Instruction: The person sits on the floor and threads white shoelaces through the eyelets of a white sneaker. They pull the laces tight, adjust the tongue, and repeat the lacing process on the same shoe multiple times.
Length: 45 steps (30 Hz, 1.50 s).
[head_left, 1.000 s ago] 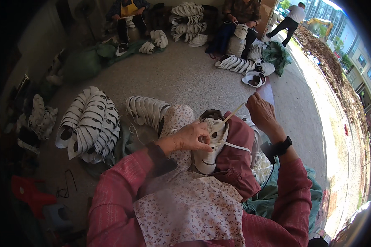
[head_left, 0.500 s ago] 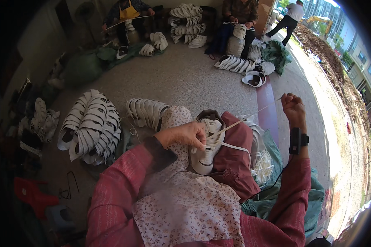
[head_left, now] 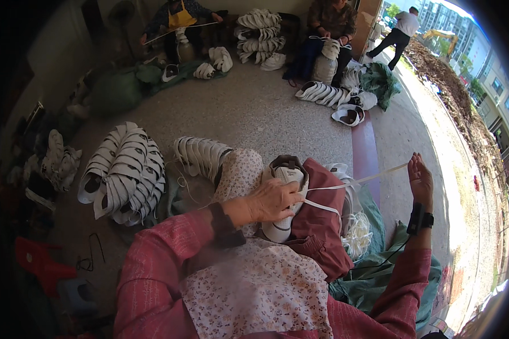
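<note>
A white shoe upper (head_left: 277, 230) with a brown collar rests between my knees. My left hand (head_left: 272, 200) is closed over its middle, fingers bent against the lacing area and hiding most of it. Out to the right, my right hand (head_left: 421, 178) is raised and closed on a flat white shoelace (head_left: 373, 177), which runs straight from the shoe upper to its fingers. A second length of lace loops from the upper across my dark red trouser leg. A bundle of white laces (head_left: 357, 236) lies beside that leg.
Nested shoe uppers (head_left: 124, 172) stand on the floor at left, with another row (head_left: 201, 153) by my knee. Green sacking (head_left: 373, 282) lies at right. A red plastic object (head_left: 42, 265) is at lower left. Two people sit working with laces at the back; another stands outside.
My right hand has moved down and outward, drawing the lace further right. My left hand has shifted from pinching the lace to lying over the shoe upper.
</note>
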### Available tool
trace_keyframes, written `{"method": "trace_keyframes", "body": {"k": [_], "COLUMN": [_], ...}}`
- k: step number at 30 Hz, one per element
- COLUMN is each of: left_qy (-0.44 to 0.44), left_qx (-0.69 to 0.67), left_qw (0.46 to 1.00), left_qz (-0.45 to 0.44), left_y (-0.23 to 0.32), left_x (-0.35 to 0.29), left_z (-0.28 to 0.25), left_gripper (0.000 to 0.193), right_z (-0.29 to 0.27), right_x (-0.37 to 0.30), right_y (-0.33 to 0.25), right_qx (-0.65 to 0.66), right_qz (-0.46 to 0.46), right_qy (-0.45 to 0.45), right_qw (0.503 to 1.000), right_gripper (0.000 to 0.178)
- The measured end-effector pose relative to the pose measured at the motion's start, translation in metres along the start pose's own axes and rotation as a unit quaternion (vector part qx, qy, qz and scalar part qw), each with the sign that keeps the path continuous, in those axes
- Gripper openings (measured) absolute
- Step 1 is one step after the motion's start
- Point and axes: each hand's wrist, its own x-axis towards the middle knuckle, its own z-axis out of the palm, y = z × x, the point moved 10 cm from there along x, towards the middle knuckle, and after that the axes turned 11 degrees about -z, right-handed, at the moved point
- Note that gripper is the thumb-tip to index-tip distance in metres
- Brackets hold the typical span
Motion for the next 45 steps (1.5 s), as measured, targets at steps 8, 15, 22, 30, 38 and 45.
{"method": "trace_keyframes", "body": {"k": [8,15,22,30,38,45], "left_qy": [-0.061,-0.292,0.209,0.101,0.117,0.059], "left_qx": [0.135,-0.506,-0.648,-0.104,-0.149,-0.223], "left_qw": [0.988,0.79,0.598,0.914,0.977,0.97], "left_qz": [0.049,-0.185,-0.423,-0.379,-0.098,-0.079], "left_y": [0.044,0.01,-0.192,-0.154,-0.041,-0.036], "left_x": [0.022,-0.042,-0.181,-0.128,-0.007,0.031], "left_z": [0.075,-0.024,-0.104,-0.081,-0.067,-0.017], "left_gripper": [0.021,0.039,0.033,0.026,0.016,0.013], "right_z": [-0.035,-0.154,-0.091,0.13,0.165,0.164], "right_x": [-0.028,-0.027,-0.06,-0.133,-0.198,-0.211], "right_y": [0.012,0.044,0.116,0.13,0.176,0.181], "right_qx": [0.05,0.149,0.057,-0.459,-0.448,-0.44], "right_qz": [0.054,0.069,0.137,-0.158,0.065,0.122], "right_qy": [0.002,0.122,0.109,-0.267,-0.384,-0.414], "right_qw": [0.997,0.979,0.983,0.833,0.805,0.787], "right_gripper": [0.036,0.02,0.008,0.017,0.018,0.019]}}
